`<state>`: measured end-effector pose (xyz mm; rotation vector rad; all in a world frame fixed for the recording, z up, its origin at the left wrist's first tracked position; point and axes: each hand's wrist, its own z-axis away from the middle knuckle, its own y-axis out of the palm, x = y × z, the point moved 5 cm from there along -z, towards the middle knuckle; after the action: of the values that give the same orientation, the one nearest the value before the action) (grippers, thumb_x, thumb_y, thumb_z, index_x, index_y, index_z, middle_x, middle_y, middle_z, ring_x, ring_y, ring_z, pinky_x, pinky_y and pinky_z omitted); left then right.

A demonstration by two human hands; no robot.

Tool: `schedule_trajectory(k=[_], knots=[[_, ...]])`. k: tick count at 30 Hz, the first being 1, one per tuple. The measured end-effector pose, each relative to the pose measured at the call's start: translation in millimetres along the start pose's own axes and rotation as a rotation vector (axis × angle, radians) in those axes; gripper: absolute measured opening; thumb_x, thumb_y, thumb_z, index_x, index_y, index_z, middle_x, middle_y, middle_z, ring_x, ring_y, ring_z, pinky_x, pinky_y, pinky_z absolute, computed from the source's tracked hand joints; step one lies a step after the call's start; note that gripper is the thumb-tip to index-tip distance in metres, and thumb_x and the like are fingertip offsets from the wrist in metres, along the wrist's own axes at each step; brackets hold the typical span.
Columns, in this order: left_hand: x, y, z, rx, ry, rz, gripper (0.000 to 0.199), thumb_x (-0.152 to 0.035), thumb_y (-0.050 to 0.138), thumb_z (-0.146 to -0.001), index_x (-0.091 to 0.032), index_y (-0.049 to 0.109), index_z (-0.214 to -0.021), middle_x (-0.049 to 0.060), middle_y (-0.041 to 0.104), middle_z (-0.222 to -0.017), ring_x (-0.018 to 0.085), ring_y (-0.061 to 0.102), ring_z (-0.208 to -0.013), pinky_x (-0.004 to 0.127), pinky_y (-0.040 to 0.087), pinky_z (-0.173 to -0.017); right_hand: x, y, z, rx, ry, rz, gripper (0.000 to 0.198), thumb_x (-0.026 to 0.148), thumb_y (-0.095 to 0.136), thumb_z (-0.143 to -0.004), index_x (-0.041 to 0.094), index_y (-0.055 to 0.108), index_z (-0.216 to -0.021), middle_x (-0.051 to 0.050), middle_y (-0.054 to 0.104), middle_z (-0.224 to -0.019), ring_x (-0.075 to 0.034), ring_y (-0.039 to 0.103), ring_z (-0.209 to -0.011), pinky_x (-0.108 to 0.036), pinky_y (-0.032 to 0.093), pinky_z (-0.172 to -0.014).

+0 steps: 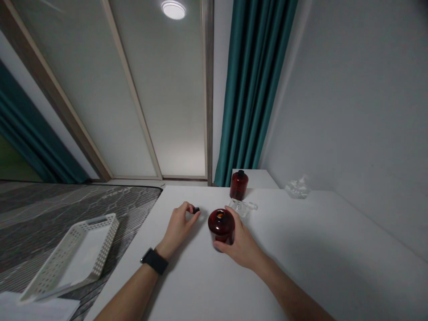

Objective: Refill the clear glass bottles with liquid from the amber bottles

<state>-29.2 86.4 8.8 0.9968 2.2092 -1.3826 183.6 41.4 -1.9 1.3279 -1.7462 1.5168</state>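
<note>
A dark red-brown glass bottle (220, 225) with an uncapped round mouth is held upright by my right hand (239, 245), its fingers wrapped around the right side. To the left of the bottle, my left hand (180, 225) pinches a small black cap (196, 210) between thumb and fingers. Behind the bottle stands a second dark red bottle (238, 186) with a black cap on it. A clear plastic or glass item (241, 207) lies between the two bottles, close to my right fingertips; its exact kind I cannot make out.
The white table (301, 258) carries another clear object (297, 187) at its far right, by the wall. On the left, lower down, a white perforated basket (73, 254) sits on the grey patterned floor covering (133, 200). A green curtain (256, 89) hangs behind.
</note>
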Motion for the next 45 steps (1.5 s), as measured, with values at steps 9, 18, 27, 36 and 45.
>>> schedule_trajectory(k=[9,18,27,36,45], knots=[[-4,5,3,0.058,0.092,-0.113,0.011,-0.030,0.051,-0.092,-0.021,0.054,-0.087,0.002,0.065,-0.085,0.021,0.061,-0.081,0.035,0.044,-0.078,1,0,0,-0.004,-0.019,-0.003,0.096,0.022,0.079,-0.069,0.021,0.027,-0.150,-0.017,0.050,-0.148,-0.031,0.050,-0.136,-0.052,0.038,-0.114],[-2,11,6,0.166,0.168,-0.268,0.022,-0.021,0.047,-0.097,-0.024,0.062,-0.114,0.008,0.066,-0.108,0.025,0.061,-0.102,0.039,0.042,-0.086,1,-1,0,0.002,0.001,-0.003,0.096,0.023,0.079,-0.070,0.021,0.026,-0.150,-0.016,0.049,-0.147,-0.030,0.048,-0.137,-0.052,0.037,-0.115],[6,17,8,0.225,0.167,-0.396,0.028,-0.013,0.051,-0.094,-0.023,0.063,-0.117,0.008,0.069,-0.112,0.028,0.061,-0.104,0.041,0.041,-0.084,0,0,0,0.010,0.013,-0.016,0.097,0.024,0.080,-0.070,0.022,0.025,-0.150,-0.016,0.049,-0.148,-0.030,0.048,-0.137,-0.051,0.035,-0.117],[12,21,9,0.184,0.129,-0.445,0.048,-0.007,0.048,-0.090,-0.021,0.050,-0.136,0.012,0.064,-0.125,0.030,0.058,-0.111,0.045,0.045,-0.092,-5,2,-1,0.004,0.016,-0.032,0.099,0.024,0.081,-0.068,0.023,0.025,-0.150,-0.015,0.047,-0.150,-0.030,0.047,-0.138,-0.051,0.035,-0.117],[-14,9,9,0.023,0.221,-0.119,0.041,-0.018,0.047,-0.095,-0.020,0.045,-0.136,0.012,0.059,-0.124,0.029,0.053,-0.116,0.047,0.045,-0.099,-5,-6,-1,0.037,-0.005,-0.027,0.099,0.025,0.081,-0.066,0.023,0.028,-0.150,-0.015,0.045,-0.152,-0.033,0.044,-0.140,-0.054,0.032,-0.118]])
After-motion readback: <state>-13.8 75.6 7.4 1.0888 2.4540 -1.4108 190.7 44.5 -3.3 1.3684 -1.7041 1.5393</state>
